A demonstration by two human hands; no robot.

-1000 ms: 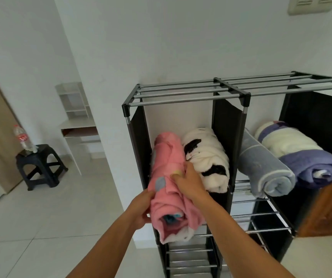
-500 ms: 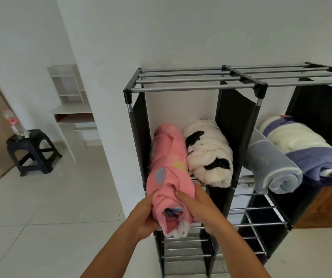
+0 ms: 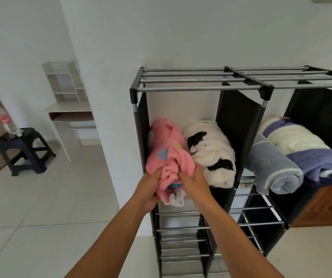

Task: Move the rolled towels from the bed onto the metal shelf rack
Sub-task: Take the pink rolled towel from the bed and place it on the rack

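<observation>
A black metal shelf rack (image 3: pixel 201 89) with silver bars stands against the white wall. In its upper left compartment lies a rolled pink towel (image 3: pixel 167 145), beside a white towel with black patches (image 3: pixel 209 149). My left hand (image 3: pixel 149 189) and my right hand (image 3: pixel 193 183) both grip the pink towel's near end, which sticks out past the shelf's front. The right compartment holds a grey-blue rolled towel (image 3: pixel 271 165) and a purple and cream rolled towel (image 3: pixel 305 151). The bed is out of view.
Lower shelf bars (image 3: pixel 181 229) of the rack show beneath the towels. A black plastic stool (image 3: pixel 25 149) with a water bottle (image 3: pixel 5 121) stands at the left by a wooden door. A white desk unit (image 3: pixel 69 109) is behind it. A brown wooden panel (image 3: pixel 329 201) sits at the right.
My right hand has slid from the top of the pink towel down to its near end. Both hands now hold that end, and the towel sits deeper in the compartment.
</observation>
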